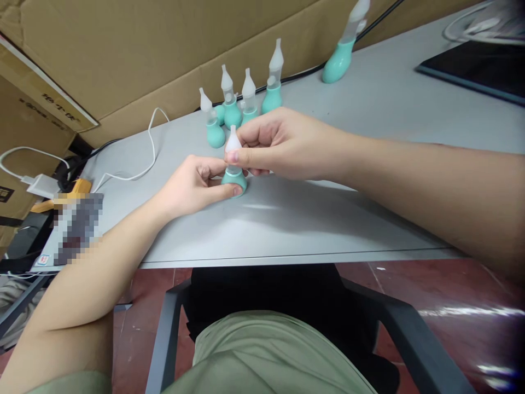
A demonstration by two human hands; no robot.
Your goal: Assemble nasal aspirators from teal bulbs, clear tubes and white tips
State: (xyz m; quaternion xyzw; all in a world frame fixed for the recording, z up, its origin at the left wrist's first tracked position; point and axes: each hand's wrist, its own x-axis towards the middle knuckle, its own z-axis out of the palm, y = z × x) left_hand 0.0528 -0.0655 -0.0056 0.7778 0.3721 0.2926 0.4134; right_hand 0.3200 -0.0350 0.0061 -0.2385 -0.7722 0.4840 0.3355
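Note:
A nasal aspirator with a teal bulb and a white pointed tip stands upright on the grey table, between my two hands. Fingers and thumb of my left hand are wrapped round its bulb. My right hand pinches the aspirator higher up, at the base of the white tip; its other fingers are partly hidden behind. Just beyond my hands stand several more aspirators of the same kind, some overlapping. Another teal aspirator leans farther off at the back right.
Cardboard walls off the table's back. A black tablet-like slab lies at the right. A white cable curls at the left, near a white charger and a yellow object. The table's front edge runs before my lap.

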